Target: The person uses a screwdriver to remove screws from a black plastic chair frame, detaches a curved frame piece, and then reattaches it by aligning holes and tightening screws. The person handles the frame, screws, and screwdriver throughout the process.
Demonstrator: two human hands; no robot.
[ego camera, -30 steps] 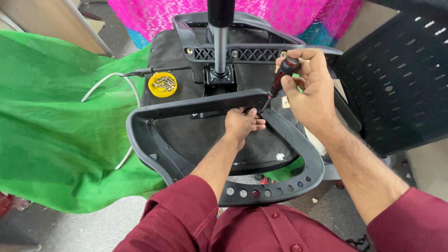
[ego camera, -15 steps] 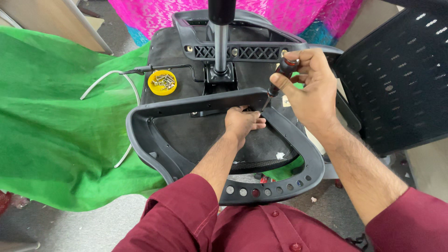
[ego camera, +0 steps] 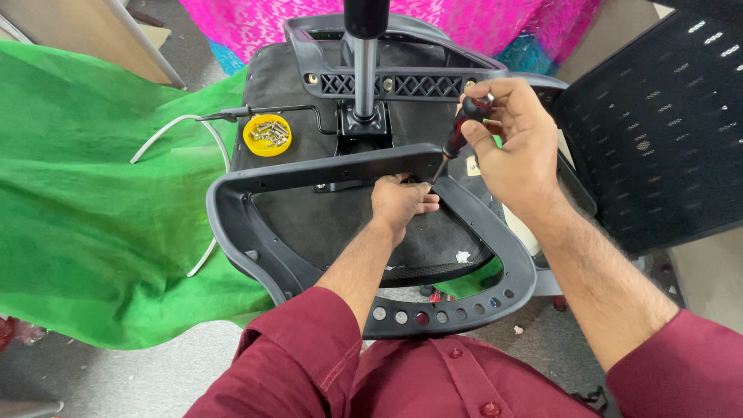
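An upturned office chair seat lies before me, with a grey plastic armrest frame [ego camera: 255,248] resting on its black underside. My left hand [ego camera: 401,203] reaches through the frame and presses its fingertips under the frame's far bar. My right hand [ego camera: 515,147] grips a red-and-black screwdriver [ego camera: 459,136], whose tip points down at the bar just right of my left fingers. A chrome gas-lift column [ego camera: 365,70] rises from the seat mechanism behind the bar.
A yellow lid [ego camera: 267,135] holding several screws sits on the seat to the left. Green cloth [ego camera: 93,201] covers the floor at left, with a white cable across it. A black perforated chair back [ego camera: 658,124] stands at right. Pink fabric lies beyond.
My right hand has shifted slightly on the screwdriver handle as it turns, with the tip staying at the same spot. My left hand has stayed in place.
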